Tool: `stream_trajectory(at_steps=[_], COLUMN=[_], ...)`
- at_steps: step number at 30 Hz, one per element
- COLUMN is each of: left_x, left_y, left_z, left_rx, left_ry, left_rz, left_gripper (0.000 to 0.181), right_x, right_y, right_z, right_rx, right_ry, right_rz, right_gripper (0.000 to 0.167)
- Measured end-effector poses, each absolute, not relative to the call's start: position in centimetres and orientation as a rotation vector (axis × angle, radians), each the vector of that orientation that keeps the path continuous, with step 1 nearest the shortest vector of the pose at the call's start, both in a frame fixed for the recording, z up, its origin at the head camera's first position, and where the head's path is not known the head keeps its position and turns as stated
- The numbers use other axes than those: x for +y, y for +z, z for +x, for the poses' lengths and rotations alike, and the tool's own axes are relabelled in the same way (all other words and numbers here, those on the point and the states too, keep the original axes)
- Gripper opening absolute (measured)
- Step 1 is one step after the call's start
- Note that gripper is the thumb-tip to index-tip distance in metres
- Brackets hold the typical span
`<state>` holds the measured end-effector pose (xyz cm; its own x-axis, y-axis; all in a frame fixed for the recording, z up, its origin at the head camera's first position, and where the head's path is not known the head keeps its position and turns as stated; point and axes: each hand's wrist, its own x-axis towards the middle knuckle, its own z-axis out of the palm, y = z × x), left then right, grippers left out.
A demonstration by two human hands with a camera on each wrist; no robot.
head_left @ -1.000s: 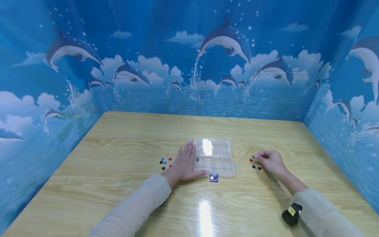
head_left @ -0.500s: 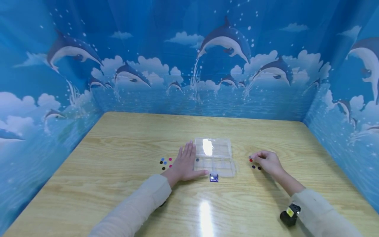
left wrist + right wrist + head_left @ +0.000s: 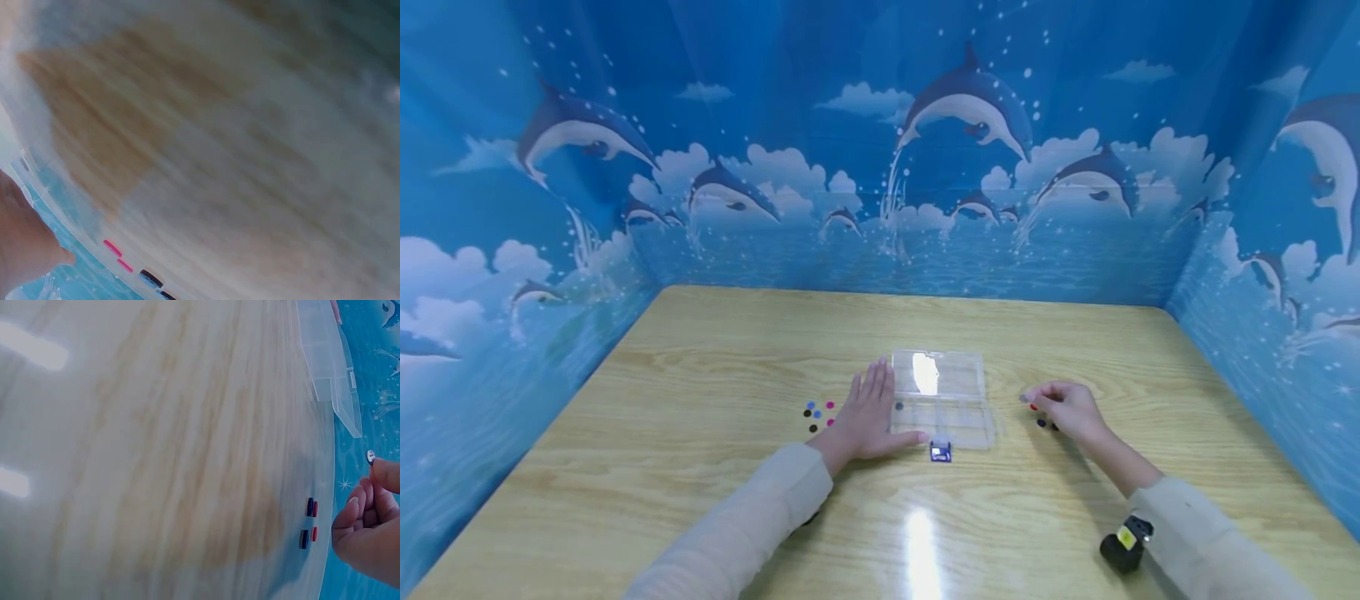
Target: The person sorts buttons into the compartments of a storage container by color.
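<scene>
The left hand (image 3: pixel 867 418) rests flat with spread fingers against the left side of a clear compartment box (image 3: pixel 964 423), its thumb by the front edge near a small dark blue piece (image 3: pixel 940 452). The box's lid (image 3: pixel 957 373) lies open at the back, and a dark button (image 3: pixel 899 406) sits in a left compartment. The right hand (image 3: pixel 1070 408) pinches a small button (image 3: pixel 370 456) between thumb and forefinger, right of the box. Below that hand lie dark buttons (image 3: pixel 304 539) and red buttons (image 3: pixel 315 534). In the left wrist view the left hand (image 3: pixel 25 244) shows at the edge.
Left of the left hand lie several loose buttons: blue (image 3: pixel 811 405), black (image 3: pixel 813 428) and pink (image 3: pixel 830 405). The wooden table (image 3: pixel 737 350) is bordered by a blue dolphin curtain (image 3: pixel 820 167). A black device (image 3: pixel 1123 546) hangs at the right cuff.
The right hand has moved a little left toward the box with the pinched button. The left hand has stayed in place.
</scene>
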<state>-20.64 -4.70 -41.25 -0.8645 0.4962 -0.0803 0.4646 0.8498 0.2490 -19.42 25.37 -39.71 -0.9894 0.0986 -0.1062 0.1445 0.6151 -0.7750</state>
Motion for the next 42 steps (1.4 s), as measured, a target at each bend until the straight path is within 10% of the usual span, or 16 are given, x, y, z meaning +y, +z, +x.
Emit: stream_trajectory(at_steps=[42], left_x=[-4.8], left_y=[-41.3], left_z=[-20.5], left_rx=[2.891], left_ry=[0.31], left_rz=[0.77], left_gripper=[0.103], right_x=[20.9], right_y=[-39.1], right_z=[-20.5], right_rx=[2.65], right_ry=[-1.543], right_rz=[0.234], right_gripper=[0.02])
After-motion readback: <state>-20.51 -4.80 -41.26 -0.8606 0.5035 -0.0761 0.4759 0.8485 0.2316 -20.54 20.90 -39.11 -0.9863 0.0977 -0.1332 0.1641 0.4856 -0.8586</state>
